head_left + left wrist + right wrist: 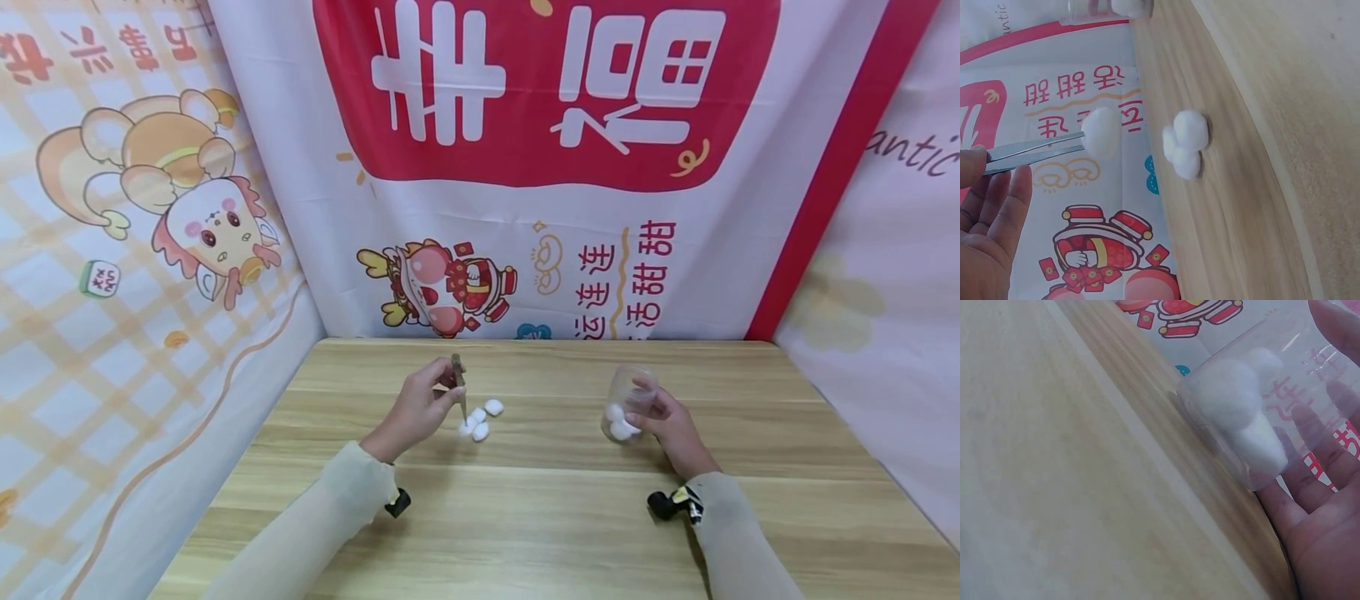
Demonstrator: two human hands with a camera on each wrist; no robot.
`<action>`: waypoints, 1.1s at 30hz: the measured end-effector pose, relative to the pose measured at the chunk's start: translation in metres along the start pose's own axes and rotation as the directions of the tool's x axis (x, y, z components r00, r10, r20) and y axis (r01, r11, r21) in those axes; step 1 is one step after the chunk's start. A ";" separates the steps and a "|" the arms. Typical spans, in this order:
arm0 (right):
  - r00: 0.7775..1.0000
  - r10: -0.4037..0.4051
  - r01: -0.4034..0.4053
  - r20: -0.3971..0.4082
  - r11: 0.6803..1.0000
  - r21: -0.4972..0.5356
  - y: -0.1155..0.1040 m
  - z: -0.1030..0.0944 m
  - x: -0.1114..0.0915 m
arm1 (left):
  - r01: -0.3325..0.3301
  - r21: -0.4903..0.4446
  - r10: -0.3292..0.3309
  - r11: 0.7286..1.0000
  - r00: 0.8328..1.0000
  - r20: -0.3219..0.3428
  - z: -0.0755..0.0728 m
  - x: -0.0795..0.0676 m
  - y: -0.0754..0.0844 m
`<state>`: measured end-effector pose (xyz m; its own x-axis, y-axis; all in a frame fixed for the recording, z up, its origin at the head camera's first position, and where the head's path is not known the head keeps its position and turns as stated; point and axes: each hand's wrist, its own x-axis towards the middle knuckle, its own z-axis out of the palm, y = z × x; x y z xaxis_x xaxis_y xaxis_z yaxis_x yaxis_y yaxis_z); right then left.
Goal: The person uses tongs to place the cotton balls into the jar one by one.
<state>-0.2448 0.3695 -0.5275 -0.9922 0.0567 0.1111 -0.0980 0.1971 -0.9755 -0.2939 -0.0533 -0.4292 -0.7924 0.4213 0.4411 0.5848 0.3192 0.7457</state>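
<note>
My left hand (414, 410) pinches a pair of metal tweezers (1041, 152) between thumb and fingers. A white cotton ball (1101, 132) sits between the tweezer tips. Just beyond it, three more cotton balls (1191, 130) lie close together on the wooden table, seen in the left wrist view. On the right, my right hand (678, 433) holds a clear plastic cup (632, 385), thumb on one side and fingers curled round the other. Several cotton balls (1225, 394) rest at the bottom of the cup, which stands slightly tilted with its base at the tabletop.
The pale wooden table (525, 533) extends on all sides of both hands. Behind it hangs a red and white printed cloth (547, 100), meeting the table's far edge. Printed cloths also line the left side (112, 350) and right side (885, 317).
</note>
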 end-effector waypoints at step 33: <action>1.000 -0.004 0.004 0.002 1.000 -0.004 -0.001 0.000 0.001 | -0.092 0.006 0.092 0.996 0.995 0.041 0.014 0.026 0.024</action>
<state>-0.2457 0.3692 -0.5265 -0.9920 0.0536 0.1144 -0.1015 0.2011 -0.9743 -0.2980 -0.0225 -0.4064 -0.7278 0.4830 0.4868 0.6562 0.2841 0.6991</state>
